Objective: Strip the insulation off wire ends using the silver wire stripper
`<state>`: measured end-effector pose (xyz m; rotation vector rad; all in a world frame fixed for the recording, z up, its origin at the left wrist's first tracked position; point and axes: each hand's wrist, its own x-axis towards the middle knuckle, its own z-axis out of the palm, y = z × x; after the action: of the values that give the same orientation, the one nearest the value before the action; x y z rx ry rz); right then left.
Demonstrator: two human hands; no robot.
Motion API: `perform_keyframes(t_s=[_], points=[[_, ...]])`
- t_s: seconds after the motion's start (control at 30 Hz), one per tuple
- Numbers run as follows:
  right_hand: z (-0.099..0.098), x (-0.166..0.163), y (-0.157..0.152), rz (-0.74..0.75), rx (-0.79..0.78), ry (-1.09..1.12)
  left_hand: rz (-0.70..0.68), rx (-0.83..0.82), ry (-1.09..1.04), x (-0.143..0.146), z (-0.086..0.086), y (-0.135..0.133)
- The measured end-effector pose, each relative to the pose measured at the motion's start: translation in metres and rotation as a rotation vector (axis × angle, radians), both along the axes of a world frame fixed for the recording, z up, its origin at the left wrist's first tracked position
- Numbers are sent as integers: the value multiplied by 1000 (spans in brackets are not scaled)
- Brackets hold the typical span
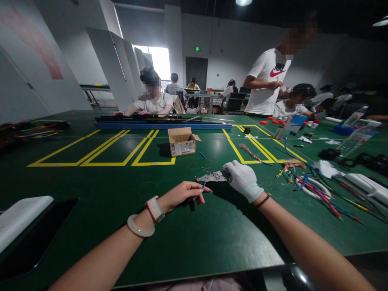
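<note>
My left hand (184, 193) is bare, with a watch and a pale bangle on the wrist. Its fingers pinch a short blue wire (202, 188) just above the green table (121, 190). My right hand (244, 180) wears a white glove and grips the handles of a metal wire stripper (212, 176), whose grey jaws point left toward the wire's tip. The tool's head sits a few centimetres from my left fingertips. Small bits of stripped insulation (198, 165) lie on the table just beyond.
An open cardboard box (182, 141) stands ahead, a loose blue wire piece (203, 155) beside it. A bundle of coloured wires (315, 188) lies to the right, with copper strands (251, 152). Yellow tape lines (121, 149) mark the table. Other people work at the far side.
</note>
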<state>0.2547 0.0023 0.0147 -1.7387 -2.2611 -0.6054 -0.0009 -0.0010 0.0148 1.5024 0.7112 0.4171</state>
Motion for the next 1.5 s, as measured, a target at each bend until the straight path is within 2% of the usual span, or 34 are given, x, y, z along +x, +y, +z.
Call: perform_keyframes(t_s=[0.2,0.33,0.7,0.87,1.07,1.27,1.5], points=[[-9,-1,5,26,-23,10,45,2,-13,3,-4,-1],[-13,2,10,65,-50,13,2,33,10,3,-9,1],[-10,16,12,128,-3,-62,-90,121,95,-2,-5,2],[-6,13,9,123,3,-61,-57,122,108,-5,-2,4],[-2,11,4,84,-38,-70,48,238,193,-8,0,6],[-9,15,10,96,-27,-52,103,399,199,-3,-1,3],[-13,15,12,156,-29,-2,82,488,195,-3,-5,4]])
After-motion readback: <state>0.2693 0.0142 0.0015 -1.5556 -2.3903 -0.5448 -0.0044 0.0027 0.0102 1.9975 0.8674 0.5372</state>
